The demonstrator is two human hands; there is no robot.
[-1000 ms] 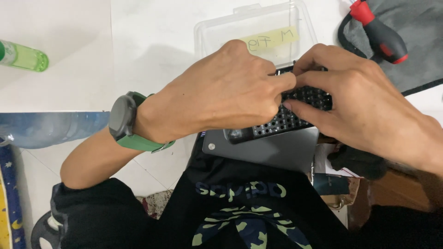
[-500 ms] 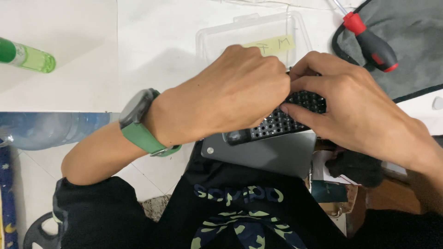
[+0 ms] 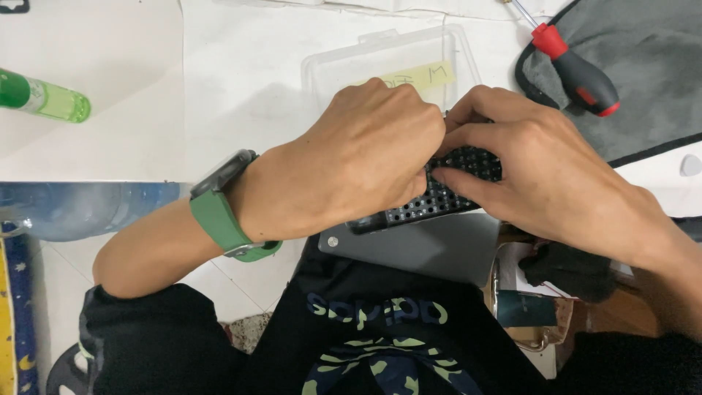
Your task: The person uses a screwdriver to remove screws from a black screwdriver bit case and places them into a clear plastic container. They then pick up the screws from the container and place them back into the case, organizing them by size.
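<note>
My left hand (image 3: 358,164), with a green-strapped watch (image 3: 223,212) on its wrist, curls over the left half of a black perforated panel (image 3: 439,197). My right hand (image 3: 548,172) grips the panel's right half, fingertips meeting the left hand's. The panel lies on a flat grey metal device (image 3: 431,249) at the table's near edge. What the fingers pinch underneath is hidden.
A clear plastic box (image 3: 387,62) with a yellow note lies just behind the hands. A red-and-black screwdriver (image 3: 574,69) rests on a grey cloth (image 3: 643,73) at the right. A green bottle (image 3: 44,99) lies far left. My dark shirt fills the bottom.
Both hands stayed clamped on the black panel; the left hand's fingers shifted slightly right toward the right hand's. The view moved a little.
</note>
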